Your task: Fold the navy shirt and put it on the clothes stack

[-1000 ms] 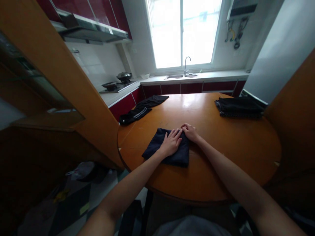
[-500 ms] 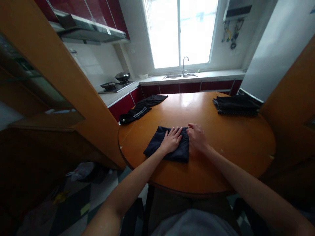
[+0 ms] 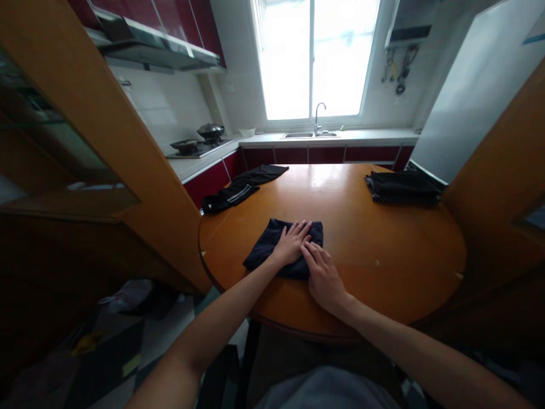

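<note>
A dark navy garment (image 3: 260, 248), folded into a flat bundle, lies on the round wooden table (image 3: 383, 295) in front of me. Pressed flat on top of it is my left hand (image 3: 292, 243), fingers spread. My right hand (image 3: 324, 275) rests over the bundle's right side, its fingertips touching the cloth beside my left fingers. Its fingers are extended and slightly bent, with nothing gripped. The two hands cover the middle and lower right of the cloth. What kind of garment it is cannot be made out.
Black clothing with pale stripes (image 3: 238, 193) lies along the table's far left edge. A stack of folded black clothes (image 3: 402, 187) sits at the far right. Beyond are a counter with a sink (image 3: 298, 135) and a stove with pans (image 3: 210, 132). Wooden frames flank the table.
My right hand has moved from the bundle's upper right edge down and left onto the cloth, close to my left hand. My left hand stays flat on the bundle. The view has shifted slightly.
</note>
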A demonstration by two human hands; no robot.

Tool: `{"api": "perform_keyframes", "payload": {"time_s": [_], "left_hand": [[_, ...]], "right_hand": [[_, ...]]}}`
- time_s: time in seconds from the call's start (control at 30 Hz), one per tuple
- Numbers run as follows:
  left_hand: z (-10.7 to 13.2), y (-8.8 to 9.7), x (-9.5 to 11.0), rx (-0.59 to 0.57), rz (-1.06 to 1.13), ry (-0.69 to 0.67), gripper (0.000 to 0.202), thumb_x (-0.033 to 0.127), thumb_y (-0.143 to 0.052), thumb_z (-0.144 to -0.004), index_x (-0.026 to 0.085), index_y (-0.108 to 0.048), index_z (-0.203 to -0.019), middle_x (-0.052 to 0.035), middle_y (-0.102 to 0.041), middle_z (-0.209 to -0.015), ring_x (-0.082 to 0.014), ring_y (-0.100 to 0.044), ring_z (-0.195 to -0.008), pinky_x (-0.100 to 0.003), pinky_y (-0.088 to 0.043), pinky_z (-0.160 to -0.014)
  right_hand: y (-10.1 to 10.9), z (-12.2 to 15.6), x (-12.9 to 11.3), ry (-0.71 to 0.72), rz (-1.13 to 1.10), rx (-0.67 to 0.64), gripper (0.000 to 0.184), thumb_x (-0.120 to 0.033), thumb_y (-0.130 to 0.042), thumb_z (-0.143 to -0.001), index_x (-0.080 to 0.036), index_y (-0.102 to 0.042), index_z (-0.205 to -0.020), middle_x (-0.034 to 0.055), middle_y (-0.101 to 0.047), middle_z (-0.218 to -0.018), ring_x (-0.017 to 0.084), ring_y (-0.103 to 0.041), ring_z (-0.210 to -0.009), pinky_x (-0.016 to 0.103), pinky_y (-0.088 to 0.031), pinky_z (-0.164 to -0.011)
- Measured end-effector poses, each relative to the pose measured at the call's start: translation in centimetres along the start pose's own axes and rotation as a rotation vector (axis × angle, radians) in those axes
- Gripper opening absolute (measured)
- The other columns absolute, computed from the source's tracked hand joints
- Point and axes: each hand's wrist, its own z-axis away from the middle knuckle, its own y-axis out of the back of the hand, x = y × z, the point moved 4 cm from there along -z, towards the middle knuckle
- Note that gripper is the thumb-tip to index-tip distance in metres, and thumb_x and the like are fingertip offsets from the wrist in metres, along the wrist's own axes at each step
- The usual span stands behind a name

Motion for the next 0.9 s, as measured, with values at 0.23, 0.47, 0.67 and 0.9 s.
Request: {"api": "perform_keyframes", "payload": {"time_s": [0.23,0.47,0.67,0.9], "left_hand": [[-0.1,-0.1,0.0,0.019,0.008,0.023,0.056,0.041,-0.027,-0.106,0.028,-0.019,-0.160,-0.0057,-0.024,-0.165,-0.0283,-0.018,-0.152,-0.059,-0.020,-0.118],[-0.2,-0.4,0.0,0.032,0.035,0.028,0.056,0.044,-0.027,-0.105,0.030,-0.019,-0.159,-0.0038,-0.024,-0.165,-0.0284,-0.017,-0.152,-0.059,-0.017,-0.119],[-0.1,-0.3,0.1,0.040,0.023,0.021,0.057,0.043,-0.026,-0.105,0.027,-0.020,-0.160,-0.0059,-0.024,-0.165,-0.0303,-0.019,-0.152,-0.061,-0.019,-0.118],[0.1,0.0,0.3,0.011,0.032,0.033,0.058,0.045,-0.024,-0.105,0.027,-0.020,-0.160,-0.0048,-0.025,-0.165,-0.0301,-0.019,-0.152,-0.060,-0.019,-0.119]], "right_hand": [[-0.4,1.6,1.0,0.087,0.095,-0.141,0.073,-0.001,-0.039,-0.078,-0.008,-0.042,-0.151,0.0159,-0.033,-0.159,0.028,-0.020,-0.152,0.052,-0.028,-0.121],[0.3,3.0,1.0,0.090,0.096,-0.211,0.078,-0.037,-0.054,-0.091,-0.007,-0.027,-0.157,0.0176,-0.012,-0.164,0.031,-0.009,-0.152,0.052,-0.024,-0.122],[0.3,2.9,1.2,0.044,0.033,-0.275,0.080,-0.050,-0.054,-0.092,-0.009,-0.030,-0.156,0.0198,-0.015,-0.164,0.032,-0.007,-0.153,0.056,-0.019,-0.122],[2.2,-6.1,5.9,-0.159,-0.248,0.065,0.042,-0.029,-0.043,-0.094,-0.020,-0.064,-0.130,0.0119,-0.061,-0.138,0.025,-0.052,-0.133,0.045,-0.038,-0.113]]}}
